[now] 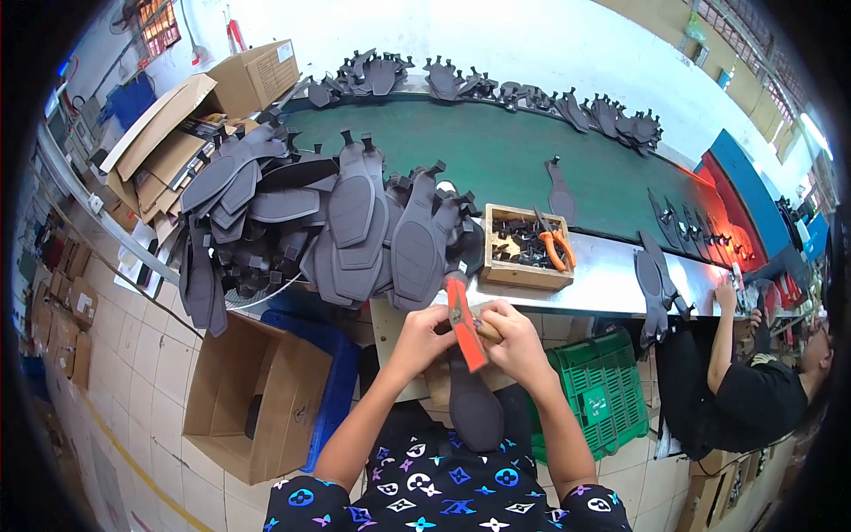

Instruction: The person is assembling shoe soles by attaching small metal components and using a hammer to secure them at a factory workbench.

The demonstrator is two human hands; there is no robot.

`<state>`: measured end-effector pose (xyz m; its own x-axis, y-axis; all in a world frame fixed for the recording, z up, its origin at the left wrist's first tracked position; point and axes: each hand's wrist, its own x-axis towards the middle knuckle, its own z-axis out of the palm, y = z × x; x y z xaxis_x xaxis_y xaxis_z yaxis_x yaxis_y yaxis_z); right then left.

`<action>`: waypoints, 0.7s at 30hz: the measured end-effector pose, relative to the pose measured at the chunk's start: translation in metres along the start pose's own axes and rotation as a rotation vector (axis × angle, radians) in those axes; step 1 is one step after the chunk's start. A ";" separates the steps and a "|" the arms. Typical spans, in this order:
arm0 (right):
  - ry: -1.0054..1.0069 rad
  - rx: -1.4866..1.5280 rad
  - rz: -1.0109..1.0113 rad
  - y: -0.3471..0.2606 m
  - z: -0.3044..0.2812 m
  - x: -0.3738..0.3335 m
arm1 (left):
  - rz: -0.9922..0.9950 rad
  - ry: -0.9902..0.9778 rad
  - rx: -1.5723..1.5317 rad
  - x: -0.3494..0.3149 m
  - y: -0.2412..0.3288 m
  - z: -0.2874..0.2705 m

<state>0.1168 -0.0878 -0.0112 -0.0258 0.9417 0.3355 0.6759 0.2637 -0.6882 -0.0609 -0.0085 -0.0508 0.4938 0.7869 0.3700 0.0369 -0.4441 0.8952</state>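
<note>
Head view: right hand squeezed a hammer, left hand's finger hold I couldn't tell, near sole seemed unfinished, far soles maybe done.

Heaped flat dark-grey soles lie at nine o'clock from the oblong wooden box, a green plastic crate at five.

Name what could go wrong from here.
The right hand grips a hammer whose red head sits beside the left hand; a slip might bruise those fingers. Dark soles are heaped loosely on top of one another, so a nudge might send some sliding.
</note>
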 end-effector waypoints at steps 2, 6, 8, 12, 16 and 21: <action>0.052 0.024 -0.011 -0.003 0.002 0.001 | -0.151 -0.110 -0.041 0.004 0.000 -0.004; 0.106 0.416 0.309 -0.035 -0.013 -0.019 | -0.210 -0.081 -0.170 0.001 -0.008 -0.001; 0.098 0.353 0.281 -0.052 -0.030 -0.038 | -0.206 -0.069 -0.144 0.000 -0.009 0.002; 0.061 0.084 0.130 -0.067 -0.033 -0.054 | -0.234 -0.083 -0.173 0.002 -0.007 0.001; 0.032 0.036 0.123 -0.082 -0.041 -0.047 | -0.271 -0.093 -0.157 0.005 -0.006 -0.004; 0.022 0.236 0.334 -0.102 -0.058 -0.083 | 0.020 -0.123 0.174 -0.005 -0.003 -0.001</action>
<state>0.0926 -0.2054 0.0687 0.1843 0.9796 0.0803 0.4569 -0.0130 -0.8894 -0.0649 -0.0110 -0.0550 0.5977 0.7239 0.3446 0.1706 -0.5348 0.8275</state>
